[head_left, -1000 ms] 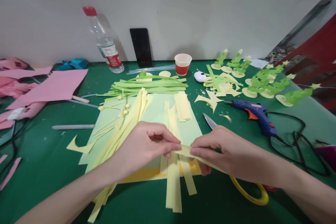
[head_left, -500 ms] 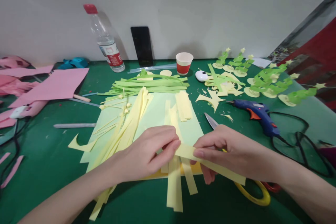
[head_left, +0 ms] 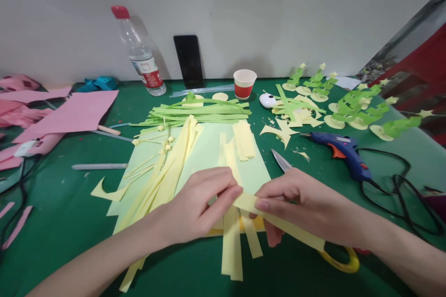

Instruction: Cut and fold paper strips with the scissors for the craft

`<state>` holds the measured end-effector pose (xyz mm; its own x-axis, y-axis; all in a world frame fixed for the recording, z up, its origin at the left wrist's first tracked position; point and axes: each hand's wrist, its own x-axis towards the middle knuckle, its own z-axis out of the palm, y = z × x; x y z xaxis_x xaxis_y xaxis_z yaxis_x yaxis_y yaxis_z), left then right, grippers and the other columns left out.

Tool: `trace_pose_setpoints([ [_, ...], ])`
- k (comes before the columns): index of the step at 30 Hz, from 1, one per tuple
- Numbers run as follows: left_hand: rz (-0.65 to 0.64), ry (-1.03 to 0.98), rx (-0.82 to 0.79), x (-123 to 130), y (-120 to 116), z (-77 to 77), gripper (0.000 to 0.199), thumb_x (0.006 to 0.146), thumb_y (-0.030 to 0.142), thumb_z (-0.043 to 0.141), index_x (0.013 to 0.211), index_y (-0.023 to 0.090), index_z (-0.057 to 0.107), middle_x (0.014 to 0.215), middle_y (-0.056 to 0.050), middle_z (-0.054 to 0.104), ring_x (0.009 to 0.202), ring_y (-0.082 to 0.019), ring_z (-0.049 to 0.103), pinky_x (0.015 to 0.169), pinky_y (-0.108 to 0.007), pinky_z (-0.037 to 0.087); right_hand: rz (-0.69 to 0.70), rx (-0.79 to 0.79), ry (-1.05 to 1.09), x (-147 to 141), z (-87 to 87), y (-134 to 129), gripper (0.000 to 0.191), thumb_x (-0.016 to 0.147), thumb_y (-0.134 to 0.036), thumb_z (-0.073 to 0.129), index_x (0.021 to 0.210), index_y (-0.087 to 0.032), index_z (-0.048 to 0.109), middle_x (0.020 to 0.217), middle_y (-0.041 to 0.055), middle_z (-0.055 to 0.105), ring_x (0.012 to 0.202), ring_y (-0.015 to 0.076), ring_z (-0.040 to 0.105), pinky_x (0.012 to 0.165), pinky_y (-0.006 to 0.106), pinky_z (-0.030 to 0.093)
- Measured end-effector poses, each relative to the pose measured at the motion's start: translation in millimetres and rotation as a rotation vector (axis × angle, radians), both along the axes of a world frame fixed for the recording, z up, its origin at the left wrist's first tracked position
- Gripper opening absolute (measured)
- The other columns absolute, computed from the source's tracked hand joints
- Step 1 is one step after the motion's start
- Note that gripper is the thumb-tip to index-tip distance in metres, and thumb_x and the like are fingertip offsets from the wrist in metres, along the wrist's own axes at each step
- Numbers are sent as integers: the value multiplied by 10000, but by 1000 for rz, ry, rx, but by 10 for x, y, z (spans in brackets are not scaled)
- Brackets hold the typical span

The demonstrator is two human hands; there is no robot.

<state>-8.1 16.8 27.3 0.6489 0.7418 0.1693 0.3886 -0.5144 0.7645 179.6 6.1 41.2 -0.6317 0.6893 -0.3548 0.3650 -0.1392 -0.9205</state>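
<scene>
A pale yellow paper strip [head_left: 296,233] is stretched between my two hands above the near edge of the paper pile. My left hand [head_left: 209,199] pinches its left end between thumb and finger. Further along, my right hand [head_left: 285,199] grips the same strip, and its free end slants down to the right. More yellow paper strips [head_left: 231,246] lie below and between the hands, over pale green sheets [head_left: 205,148]. A long bundle of yellow strips [head_left: 170,171] passes beside my left forearm. Scissors [head_left: 280,160] with yellow handles lie partly hidden under my right hand.
A blue glue gun [head_left: 341,148] with a black cord lies at the right, near green paper spirals [head_left: 362,106] on round bases. Behind are green strips [head_left: 198,113], a paper cup [head_left: 245,84], a phone [head_left: 189,61] and a bottle [head_left: 144,60]. Pink paper [head_left: 69,113] lies left.
Both hands stay almost in place on the strip. My left thumb and finger have shifted very slightly to the right, and the right fingers slightly left.
</scene>
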Motion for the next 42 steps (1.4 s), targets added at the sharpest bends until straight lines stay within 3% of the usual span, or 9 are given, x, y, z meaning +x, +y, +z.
trace_pose_setpoints([
  [4,38,5,74,16,-9,-8,249,844,153,360,598,195,350,545,50,353,477,-93,343,463,-216,287,21,32,-6,-14,3,-8,350,852,-302,412,566,-144,537,571,33,623,518,98,561,508,183,434],
  [8,146,-17,2,-7,9,-75,338,879,208,325,541,194,330,500,56,315,447,-89,334,447,-221,282,-25,117,-25,-26,9,-10,367,862,-267,381,562,-135,547,578,39,635,511,90,546,520,182,422],
  [14,213,-230,-75,12,-3,-63,77,803,228,536,772,178,585,721,13,613,654,-110,564,597,-198,437,-123,308,25,-35,-30,-60,345,869,-244,385,604,-133,574,571,20,641,511,81,565,490,158,404],
  [21,372,-331,-215,34,-41,29,191,780,102,529,657,196,641,487,63,602,505,-89,579,568,-177,485,-191,544,77,-74,-122,-98,306,878,-159,396,646,-132,595,590,-13,625,505,36,541,494,103,396],
  [24,418,-440,-216,26,-19,13,157,793,115,527,719,203,633,581,61,641,554,-78,598,592,-160,499,-238,586,87,-98,-165,-108,305,870,-135,395,643,-126,599,597,-10,639,514,37,559,511,95,412],
  [27,387,-474,-163,37,-24,-16,106,734,103,606,773,198,630,733,43,665,622,-74,608,598,-143,499,-281,619,129,-129,-199,-122,294,863,-128,395,660,-126,608,605,-3,654,536,51,590,527,101,433],
  [35,280,-382,-33,15,-78,-38,147,752,51,582,736,193,615,717,40,644,662,-74,596,617,-145,481,-277,635,127,-182,-255,-94,231,852,-148,436,720,-158,625,644,-16,668,563,78,605,539,143,480],
  [39,204,-282,37,0,-89,-12,146,766,38,565,772,181,596,741,33,634,665,-68,589,623,-139,470,-375,892,79,-157,-254,-86,108,791,-151,540,888,-152,587,824,45,662,729,123,609,643,202,510],
  [42,159,-208,119,17,-121,16,108,775,50,561,749,151,590,697,16,616,614,-67,564,571,-136,458,-388,1063,39,-135,-206,-99,77,784,-125,538,849,-162,555,770,42,630,730,123,592,658,216,511],
])
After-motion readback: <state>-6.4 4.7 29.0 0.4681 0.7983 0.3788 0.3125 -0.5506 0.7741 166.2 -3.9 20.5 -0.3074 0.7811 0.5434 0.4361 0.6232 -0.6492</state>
